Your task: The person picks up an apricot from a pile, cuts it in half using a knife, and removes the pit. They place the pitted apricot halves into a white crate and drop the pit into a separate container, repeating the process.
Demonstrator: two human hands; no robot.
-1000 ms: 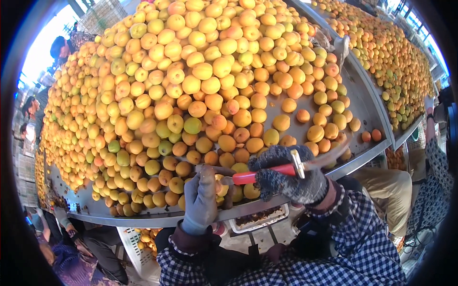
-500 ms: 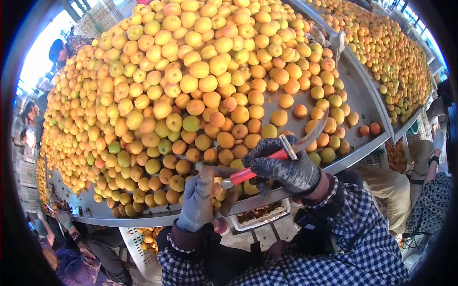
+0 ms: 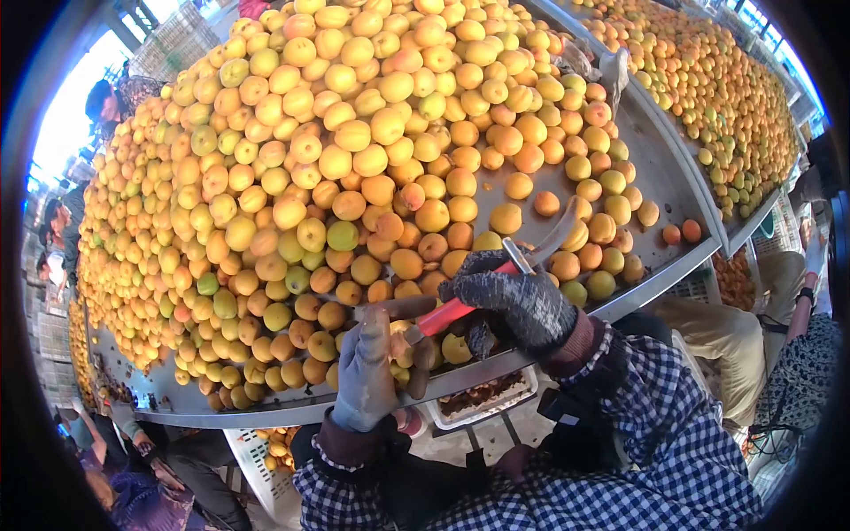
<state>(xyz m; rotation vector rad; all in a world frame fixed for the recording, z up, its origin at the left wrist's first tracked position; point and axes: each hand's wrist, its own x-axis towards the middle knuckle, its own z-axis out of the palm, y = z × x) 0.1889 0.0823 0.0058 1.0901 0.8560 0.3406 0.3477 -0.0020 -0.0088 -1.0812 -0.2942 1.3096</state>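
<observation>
My left hand (image 3: 367, 370), in a grey glove with stained fingers, is closed around an apricot (image 3: 403, 356) above the tray's front edge. Most of that fruit is hidden by the fingers. My right hand (image 3: 524, 307), in a dark speckled knit glove, grips a red-handled tool (image 3: 445, 317). Its metal end points left and meets the fruit, though the exact contact is hard to make out. A pale curved blade-like piece (image 3: 560, 234) sticks out beyond my right hand, up and to the right. Loose apricots (image 3: 319, 310) lie just beyond both hands.
A large apricot heap (image 3: 292, 159) covers the metal tray, whose raised rim (image 3: 292, 411) runs before me. Below stands a white bin (image 3: 482, 403) with dark pieces. Another heap (image 3: 708, 106) lies past a divider at right. Other people sit at left and right.
The red-handled tool and my right hand have shifted slightly left and up. My left hand stays near the same place, its fingers slightly moved around the fruit.
</observation>
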